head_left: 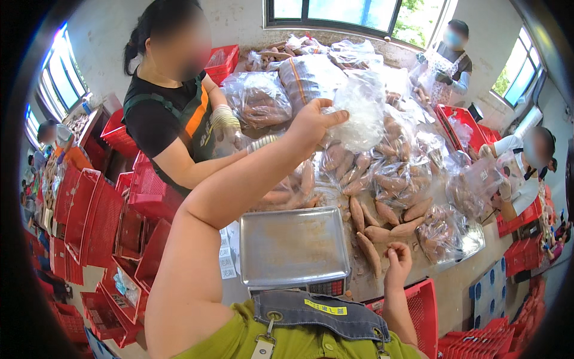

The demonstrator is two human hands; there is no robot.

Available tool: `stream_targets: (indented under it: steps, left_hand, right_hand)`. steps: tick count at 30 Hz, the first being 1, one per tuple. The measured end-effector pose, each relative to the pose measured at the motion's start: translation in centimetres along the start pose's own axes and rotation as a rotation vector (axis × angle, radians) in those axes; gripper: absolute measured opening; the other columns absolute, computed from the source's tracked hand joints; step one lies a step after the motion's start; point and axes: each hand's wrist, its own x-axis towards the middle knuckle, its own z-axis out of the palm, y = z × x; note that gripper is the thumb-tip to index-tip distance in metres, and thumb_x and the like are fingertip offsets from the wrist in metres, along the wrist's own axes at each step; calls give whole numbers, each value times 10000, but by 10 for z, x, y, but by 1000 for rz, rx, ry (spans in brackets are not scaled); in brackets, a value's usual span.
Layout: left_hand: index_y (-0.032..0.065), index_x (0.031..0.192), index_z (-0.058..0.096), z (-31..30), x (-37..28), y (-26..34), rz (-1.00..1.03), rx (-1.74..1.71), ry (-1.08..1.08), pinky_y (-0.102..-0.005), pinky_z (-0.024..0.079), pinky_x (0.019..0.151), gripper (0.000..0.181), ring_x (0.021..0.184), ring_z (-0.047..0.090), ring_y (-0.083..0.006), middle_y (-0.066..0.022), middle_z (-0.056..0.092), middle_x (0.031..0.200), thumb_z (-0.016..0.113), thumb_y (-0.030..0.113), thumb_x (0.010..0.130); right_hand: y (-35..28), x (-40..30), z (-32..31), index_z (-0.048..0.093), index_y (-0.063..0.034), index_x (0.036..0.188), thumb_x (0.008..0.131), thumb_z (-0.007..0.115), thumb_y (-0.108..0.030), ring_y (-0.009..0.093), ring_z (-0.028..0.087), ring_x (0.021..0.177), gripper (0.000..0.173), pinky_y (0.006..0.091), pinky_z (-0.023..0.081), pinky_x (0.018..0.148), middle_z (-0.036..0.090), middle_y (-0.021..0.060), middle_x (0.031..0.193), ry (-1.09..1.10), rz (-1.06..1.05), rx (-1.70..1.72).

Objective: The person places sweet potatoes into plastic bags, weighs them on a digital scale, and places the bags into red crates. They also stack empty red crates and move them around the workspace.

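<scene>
My left hand (323,117) reaches out over the table and pinches a clear plastic bag (359,120) between thumb and fingers. The bag looks crumpled, and bagged sweet potatoes lie beneath it. Lower on the right, my right hand (398,259) hovers near the table edge with loosely curled fingers; I see nothing in it. Closest to it is a long loose sweet potato (369,255), with several others just beyond. In front of me a metal weighing tray (293,246) sits on a scale (326,287), bare apart from brownish smears.
A gloved co-worker (172,103) stands close at the left, by bagged sweet potatoes (258,99). Other people work across and to the right. Red plastic crates (89,215) are stacked at left; another red crate (421,309) stands by my right arm. Printed labels (227,251) lie beside the tray.
</scene>
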Motion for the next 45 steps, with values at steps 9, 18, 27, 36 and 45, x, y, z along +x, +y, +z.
stream_targets:
  steps: [9,18,27,36,45]
  left_hand:
    - [6,1077,521,-86,52,-69,-77,121,450,-271,424,593,329,737,556,-171,-115,598,873,631,163,809]
    - [20,1167,472,-99,71,-129,-81,248,663,-349,419,825,475,996,526,-286,-164,526,1141,584,16,706]
    - [19,1211,449,-142,77,-129,146,252,865,-336,400,871,543,1018,502,-244,-143,481,1185,611,0,693]
    - [48,1227,463,-212,16,-146,293,1245,355,-359,414,880,612,1039,524,-305,-176,480,1229,697,238,694]
    - [85,966,634,-219,-74,-155,-6,1350,69,-382,481,746,310,851,608,-308,-139,641,909,641,189,673]
  right_hand:
    - [63,-37,9,564,-2,913,827,545,1,103,556,735,89,236,464,690,582,30,836,-239,193,-159]
    - [66,-32,15,590,12,865,783,562,7,109,550,735,87,235,449,680,587,49,796,-279,161,-256]
    - [70,-34,11,584,13,869,782,565,14,109,553,737,90,234,449,682,583,52,811,-329,150,-247]
    - [61,-34,15,578,11,871,798,556,6,100,540,716,76,232,442,663,576,41,799,-349,62,-203]
    - [47,-55,-1,582,13,858,800,561,-7,108,534,716,64,240,439,658,579,44,792,-350,0,-274]
